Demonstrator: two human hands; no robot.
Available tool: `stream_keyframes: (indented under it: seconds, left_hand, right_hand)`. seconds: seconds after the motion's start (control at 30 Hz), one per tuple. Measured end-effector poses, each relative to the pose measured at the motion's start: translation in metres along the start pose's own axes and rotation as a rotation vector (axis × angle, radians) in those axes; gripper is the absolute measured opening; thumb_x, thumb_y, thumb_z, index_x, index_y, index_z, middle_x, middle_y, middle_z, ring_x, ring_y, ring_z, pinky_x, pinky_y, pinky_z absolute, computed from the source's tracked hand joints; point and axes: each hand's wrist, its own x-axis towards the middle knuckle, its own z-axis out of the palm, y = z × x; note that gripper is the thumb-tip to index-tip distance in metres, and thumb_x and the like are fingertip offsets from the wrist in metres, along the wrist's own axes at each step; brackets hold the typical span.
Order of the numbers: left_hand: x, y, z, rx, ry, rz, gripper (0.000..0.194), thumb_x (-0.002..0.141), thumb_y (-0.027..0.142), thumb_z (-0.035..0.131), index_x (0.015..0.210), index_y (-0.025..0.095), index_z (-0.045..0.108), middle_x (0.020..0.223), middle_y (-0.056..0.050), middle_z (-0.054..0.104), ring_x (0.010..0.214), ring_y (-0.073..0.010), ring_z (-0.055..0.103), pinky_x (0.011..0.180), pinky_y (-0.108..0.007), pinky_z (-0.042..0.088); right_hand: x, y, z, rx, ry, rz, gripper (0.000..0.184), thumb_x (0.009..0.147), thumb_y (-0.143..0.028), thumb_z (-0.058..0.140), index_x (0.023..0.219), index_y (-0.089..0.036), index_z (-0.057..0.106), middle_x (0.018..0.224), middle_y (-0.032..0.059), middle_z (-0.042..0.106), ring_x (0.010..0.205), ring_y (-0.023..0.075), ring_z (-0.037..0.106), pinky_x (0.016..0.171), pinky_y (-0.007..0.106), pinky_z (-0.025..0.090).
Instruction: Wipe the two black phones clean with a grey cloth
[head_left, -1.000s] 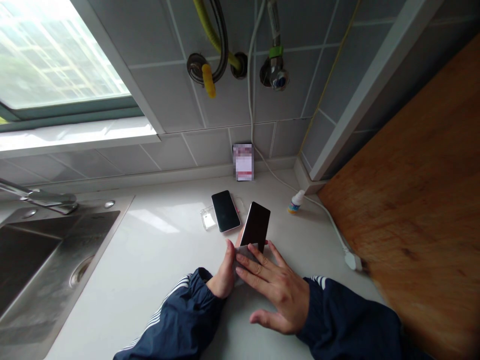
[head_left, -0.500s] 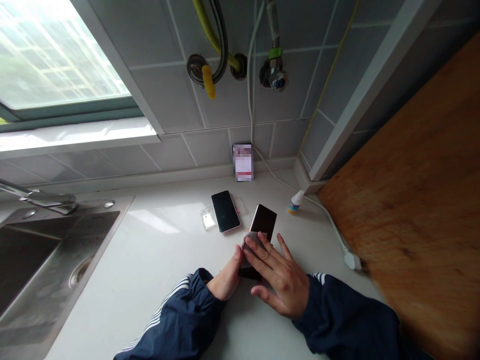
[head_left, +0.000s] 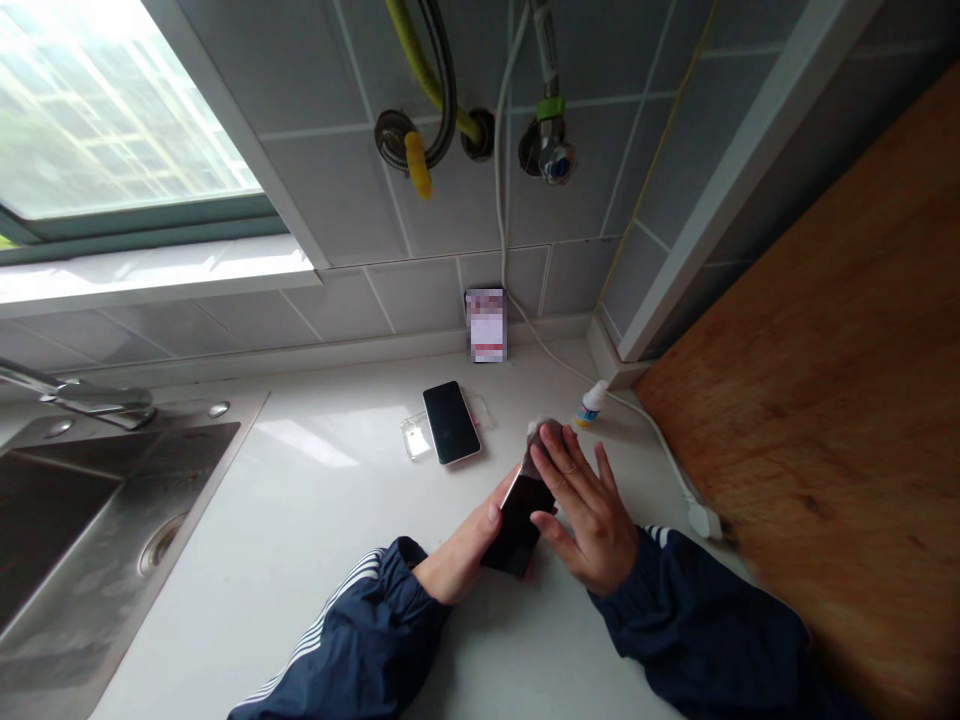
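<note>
My left hand [head_left: 472, 535] is closed round a dark-screened smartphone [head_left: 520, 525], its thumb along the near left edge; the other fingers are mostly hidden beneath. With outstretched fingers, my right hand [head_left: 585, 505] keeps a small grey cloth [head_left: 541, 440] pressed against the phone's far end. Part of the cloth is under the fingers. A second smartphone [head_left: 451, 423] with a black screen lies on the counter beyond my left hand, partly over clear plastic cases [head_left: 415, 437]. Past my right hand, a small white-capped bottle [head_left: 591, 403] stands upright.
A blurred-screen phone [head_left: 487, 326] leans against the tiled wall at the back of the white counter [head_left: 315, 530]. To the left are a steel sink [head_left: 71, 540] and faucet [head_left: 97, 398]. A white cable [head_left: 551, 350] leads to a plug [head_left: 703, 521] by the wooden panel [head_left: 855, 420].
My right hand and the cloth have slid away from me and rightward, towards the phone's far end. My left hand's grip now shows along the phone's left edge, and the phone has shifted slightly.
</note>
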Motion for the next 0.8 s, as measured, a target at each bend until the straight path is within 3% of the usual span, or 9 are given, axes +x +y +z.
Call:
stream_keyframes:
  seconds: [0.27,0.43,0.6,0.8]
  left_hand:
    - [0.0001,-0.0005,-0.0024,-0.054,-0.032,-0.053,0.075,0.094,0.065,0.039,0.159,0.033,0.021,0.155,-0.014,0.039,0.085,-0.0241,0.065,0.064,-0.035,0.056]
    - [0.0003,0.0001,-0.0031,-0.094,-0.043,-0.028,0.081,0.092,0.067,0.044,0.159,0.030,0.019,0.153,-0.015,0.043,0.099,-0.0322,0.066,0.079,-0.042,0.057]
    - [0.0003,-0.0009,-0.0030,-0.053,-0.019,-0.042,0.073,0.094,0.063,0.044,0.158,0.032,0.027,0.154,-0.014,0.041,0.081,-0.0237,0.066,0.061,-0.034,0.056]
    - [0.0006,0.0005,-0.0036,-0.048,-0.012,-0.034,0.069,0.095,0.061,0.041,0.157,0.031,0.030,0.151,-0.016,0.044,0.074,-0.0201,0.066,0.059,-0.033,0.056]
  right_hand:
    - [0.0014,0.0017,-0.0020,0.033,0.013,0.037,0.065,0.102,-0.042,0.038,0.159,-0.021,0.017,0.164,0.0111,0.023,0.153,0.0334,0.018,0.121,0.059,0.015]
    - [0.0007,0.0010,-0.0022,0.057,0.012,0.046,0.065,0.102,-0.041,0.039,0.159,-0.022,0.016,0.164,0.0102,0.023,0.153,0.0326,0.018,0.122,0.058,0.014]
    - [0.0018,0.0014,-0.0022,0.071,0.019,0.063,0.063,0.102,-0.040,0.039,0.159,-0.023,0.017,0.165,0.0098,0.022,0.153,0.0314,0.020,0.122,0.057,0.014]
    - [0.0004,0.0014,-0.0005,0.080,0.025,0.097,0.063,0.102,-0.039,0.039,0.159,-0.023,0.018,0.164,0.0093,0.023,0.153,0.0310,0.020,0.122,0.056,0.016]
